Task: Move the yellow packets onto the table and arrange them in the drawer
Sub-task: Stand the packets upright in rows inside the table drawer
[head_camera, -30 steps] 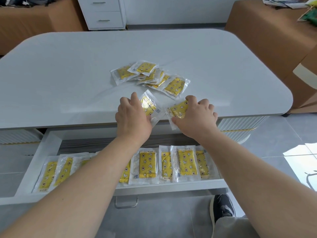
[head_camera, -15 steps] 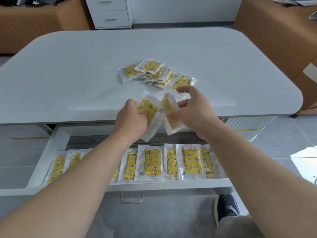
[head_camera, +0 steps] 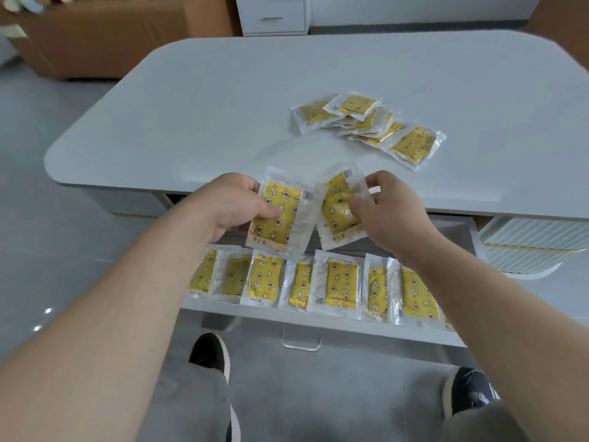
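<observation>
- Table [head_camera: 191, 122], upper frame: a loose pile of yellow packets [head_camera: 366, 122] lies right of centre.
- Drawer [head_camera: 318, 325], lower centre: an overlapping packet row [head_camera: 342, 290]; a careless drop could skew it.
- Mid-frame, above the drawer: left hand [head_camera: 232, 202] pinches the left packet [head_camera: 280, 215], right hand [head_camera: 392, 212] the right packet [head_camera: 338, 208]; the glossy film may slip.
- Each packet: clear wrap, yellow star-and-moon print.

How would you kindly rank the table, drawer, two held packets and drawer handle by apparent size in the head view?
table
drawer
left-hand packet and right-hand packet, about alike
drawer handle
</observation>
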The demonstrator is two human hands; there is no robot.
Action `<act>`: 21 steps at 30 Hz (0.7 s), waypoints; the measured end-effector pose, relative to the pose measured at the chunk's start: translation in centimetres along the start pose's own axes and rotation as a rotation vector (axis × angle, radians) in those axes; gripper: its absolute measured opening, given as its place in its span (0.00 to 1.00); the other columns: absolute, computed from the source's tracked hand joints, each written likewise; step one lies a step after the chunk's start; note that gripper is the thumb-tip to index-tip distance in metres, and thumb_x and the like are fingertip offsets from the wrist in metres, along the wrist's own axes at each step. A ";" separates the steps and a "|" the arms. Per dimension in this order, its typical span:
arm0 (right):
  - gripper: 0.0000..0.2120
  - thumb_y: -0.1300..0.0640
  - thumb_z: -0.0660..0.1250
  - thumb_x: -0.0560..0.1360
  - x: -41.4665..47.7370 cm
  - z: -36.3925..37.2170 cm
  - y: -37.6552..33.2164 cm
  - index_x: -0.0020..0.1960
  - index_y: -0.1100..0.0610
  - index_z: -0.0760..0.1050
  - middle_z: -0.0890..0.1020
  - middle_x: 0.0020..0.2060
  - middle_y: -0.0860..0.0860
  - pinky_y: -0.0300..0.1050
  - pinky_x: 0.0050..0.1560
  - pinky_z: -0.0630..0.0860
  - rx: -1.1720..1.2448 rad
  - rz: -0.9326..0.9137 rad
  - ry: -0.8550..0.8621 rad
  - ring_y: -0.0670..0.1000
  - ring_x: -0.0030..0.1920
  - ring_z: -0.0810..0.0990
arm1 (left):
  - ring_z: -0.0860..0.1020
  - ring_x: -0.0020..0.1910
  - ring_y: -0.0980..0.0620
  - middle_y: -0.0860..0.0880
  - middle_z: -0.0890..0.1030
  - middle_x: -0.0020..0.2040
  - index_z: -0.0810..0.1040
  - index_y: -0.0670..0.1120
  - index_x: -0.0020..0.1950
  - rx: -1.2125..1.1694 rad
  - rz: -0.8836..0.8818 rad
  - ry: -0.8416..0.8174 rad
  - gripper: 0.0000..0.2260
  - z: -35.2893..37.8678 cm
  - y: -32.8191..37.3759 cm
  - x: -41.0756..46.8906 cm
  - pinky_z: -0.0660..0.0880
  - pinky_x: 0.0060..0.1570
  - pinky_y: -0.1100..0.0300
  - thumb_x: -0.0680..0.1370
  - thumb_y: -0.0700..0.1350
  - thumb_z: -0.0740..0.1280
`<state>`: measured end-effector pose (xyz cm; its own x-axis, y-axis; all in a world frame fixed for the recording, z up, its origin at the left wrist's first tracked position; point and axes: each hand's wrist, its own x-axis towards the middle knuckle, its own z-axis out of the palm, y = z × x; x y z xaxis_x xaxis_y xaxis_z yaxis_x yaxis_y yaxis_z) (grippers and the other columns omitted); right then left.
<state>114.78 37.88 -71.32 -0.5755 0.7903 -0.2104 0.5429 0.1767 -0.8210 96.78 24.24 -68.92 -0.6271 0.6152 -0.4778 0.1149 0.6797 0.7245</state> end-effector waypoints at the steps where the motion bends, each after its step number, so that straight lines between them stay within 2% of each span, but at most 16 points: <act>1: 0.08 0.53 0.62 0.82 -0.2 0.5 -0.1 0.61 0.50 0.72 0.84 0.45 0.51 0.39 0.24 0.74 0.002 0.017 -0.026 0.50 0.37 0.83 | 0.86 0.48 0.46 0.46 0.87 0.45 0.83 0.43 0.53 0.016 -0.038 -0.022 0.09 -0.6 -0.3 0.1 0.81 0.57 0.45 0.74 0.39 0.77; 3: 0.07 0.55 0.62 0.82 -0.5 1.6 -0.2 0.60 0.51 0.70 0.84 0.46 0.53 0.40 0.24 0.77 0.027 0.038 -0.061 0.54 0.37 0.84 | 0.86 0.48 0.44 0.44 0.87 0.46 0.81 0.41 0.55 0.056 -0.107 -0.060 0.12 -1.4 -0.8 0.5 0.81 0.56 0.45 0.74 0.38 0.76; 6: 0.07 0.56 0.62 0.82 -0.8 2.9 -0.6 0.59 0.51 0.68 0.82 0.47 0.54 0.43 0.25 0.78 0.042 0.037 -0.096 0.54 0.30 0.81 | 0.85 0.50 0.43 0.42 0.87 0.48 0.81 0.39 0.56 0.155 -0.177 -0.077 0.12 -2.0 -1.6 1.2 0.82 0.53 0.48 0.74 0.38 0.76; 8: 0.11 0.57 0.65 0.81 -0.7 3.6 -0.8 0.60 0.51 0.67 0.81 0.49 0.54 0.52 0.33 0.84 0.065 0.038 -0.158 0.53 0.29 0.83 | 0.85 0.50 0.44 0.41 0.86 0.51 0.80 0.39 0.56 0.213 -0.219 -0.070 0.12 -2.3 -2.3 1.8 0.83 0.50 0.50 0.74 0.38 0.76; 10: 0.18 0.59 0.68 0.79 -0.7 4.3 -1.2 0.65 0.49 0.66 0.81 0.53 0.54 0.59 0.41 0.85 0.128 0.071 -0.253 0.55 0.33 0.87 | 0.82 0.46 0.45 0.40 0.85 0.51 0.81 0.37 0.57 0.255 -0.268 -0.075 0.12 -2.8 -3.2 2.5 0.82 0.50 0.51 0.75 0.38 0.75; 13: 0.28 0.66 0.69 0.78 -0.6 5.4 -1.9 0.72 0.49 0.66 0.80 0.57 0.53 0.53 0.39 0.86 0.177 0.101 -0.357 0.57 0.42 0.87 | 0.80 0.46 0.46 0.39 0.84 0.54 0.80 0.36 0.57 0.305 -0.336 -0.079 0.13 -3.7 -4.8 3.5 0.82 0.49 0.51 0.75 0.38 0.75; 17: 0.18 0.67 0.64 0.80 -0.5 6.2 -2.7 0.68 0.56 0.73 0.81 0.57 0.54 0.51 0.38 0.86 0.084 0.067 -0.401 0.57 0.44 0.86 | 0.80 0.45 0.46 0.41 0.83 0.53 0.80 0.38 0.56 0.395 -0.415 -0.105 0.12 -4.4 -7.0 4.5 0.82 0.44 0.53 0.75 0.38 0.76; 21: 0.18 0.67 0.63 0.80 -0.7 6.8 -3.2 0.69 0.56 0.73 0.81 0.59 0.54 0.52 0.39 0.86 0.064 0.083 -0.438 0.59 0.46 0.86 | 0.80 0.42 0.46 0.43 0.83 0.46 0.79 0.39 0.53 0.362 -0.501 -0.146 0.08 -4.2 -9.0 5.4 0.80 0.40 0.53 0.75 0.36 0.74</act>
<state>109.32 32.75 -72.11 -0.7440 0.4747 -0.4702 0.5668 0.0757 -0.8204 89.15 19.72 -75.94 -0.5636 0.2185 -0.7966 0.1044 0.9755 0.1937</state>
